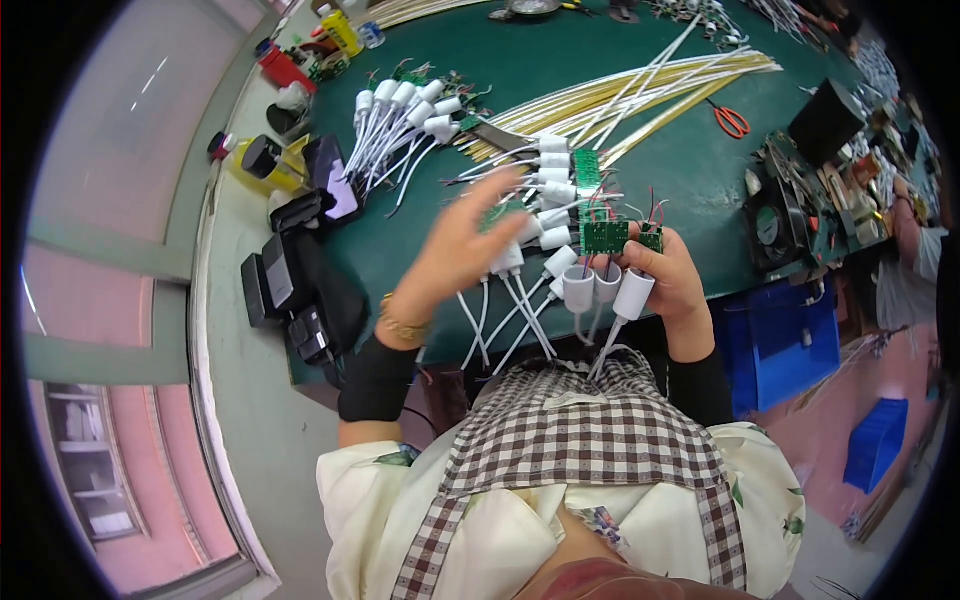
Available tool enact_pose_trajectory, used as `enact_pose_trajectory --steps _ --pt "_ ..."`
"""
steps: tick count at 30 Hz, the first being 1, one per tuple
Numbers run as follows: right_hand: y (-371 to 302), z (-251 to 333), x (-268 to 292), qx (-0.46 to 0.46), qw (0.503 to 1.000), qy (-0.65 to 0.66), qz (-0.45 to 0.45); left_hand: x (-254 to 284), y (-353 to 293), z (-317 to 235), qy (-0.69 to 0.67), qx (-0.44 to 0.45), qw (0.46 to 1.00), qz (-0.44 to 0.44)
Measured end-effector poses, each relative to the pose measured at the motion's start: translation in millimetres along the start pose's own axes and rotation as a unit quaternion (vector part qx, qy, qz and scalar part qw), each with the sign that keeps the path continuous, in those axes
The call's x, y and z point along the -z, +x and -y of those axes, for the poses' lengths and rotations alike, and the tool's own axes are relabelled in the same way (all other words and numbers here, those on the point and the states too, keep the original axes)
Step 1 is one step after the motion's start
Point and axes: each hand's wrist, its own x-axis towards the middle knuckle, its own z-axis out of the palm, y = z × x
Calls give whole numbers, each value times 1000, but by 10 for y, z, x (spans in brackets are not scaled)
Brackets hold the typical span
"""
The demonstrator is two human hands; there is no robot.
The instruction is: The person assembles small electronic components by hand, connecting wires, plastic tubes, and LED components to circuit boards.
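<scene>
My right hand [678, 285] pinches a green circuit board [606, 237] at the table's near edge. Thin red wires rise from a smaller green board [650, 238] by its fingers. White cylindrical sockets with white cables hang just below the boards, one of them a larger socket [634, 294] against my palm. With its fingers apart, my left hand [460, 245] hovers beside a row of white sockets [556, 192] and appears to hold nothing. A strip of green boards [588, 172] lies along that row. White cables [520, 310] trail toward me over the edge.
More corded white sockets [400, 105] are bunched at the back left. Yellow and white strips [640, 95] cross the green table [440, 45], near orange-handled scissors [731, 122]. A phone [330, 175] and bottles line the left; a black fan-like device [775, 225] and blue bin [785, 345] stand right.
</scene>
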Motion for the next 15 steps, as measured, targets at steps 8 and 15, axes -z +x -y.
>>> enact_pose_trajectory --steps 8,15 --pt "48 -177 -285 87 961 -260 -48 -803 146 -260 -235 -108 965 -29" --pt "-48 -256 -446 164 883 -407 -168 -983 47 -499 -191 47 977 -84"
